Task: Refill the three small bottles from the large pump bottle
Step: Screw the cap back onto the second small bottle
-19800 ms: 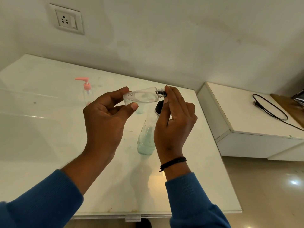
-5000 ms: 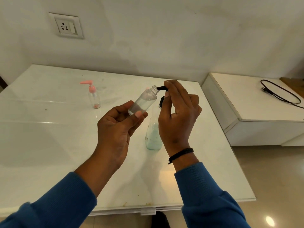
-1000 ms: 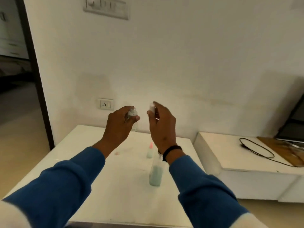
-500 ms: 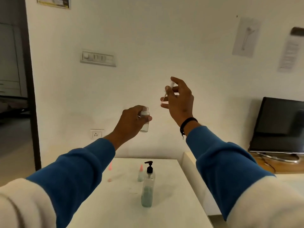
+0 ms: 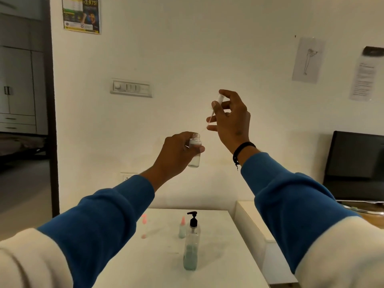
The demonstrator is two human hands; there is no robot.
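White wall with switch panel (image 5: 131, 87), poster (image 5: 81, 14) and taped papers; white table (image 5: 218, 256) below carries large pump bottle (image 5: 191, 245) and two pink-capped small bottles (image 5: 182, 227) behind it. Left hand (image 5: 176, 151) grips an open clear bottle (image 5: 195, 150) upright, raised well above table. Right hand (image 5: 230, 117) pinches its spray top (image 5: 216, 107), tube hanging toward the bottle mouth.
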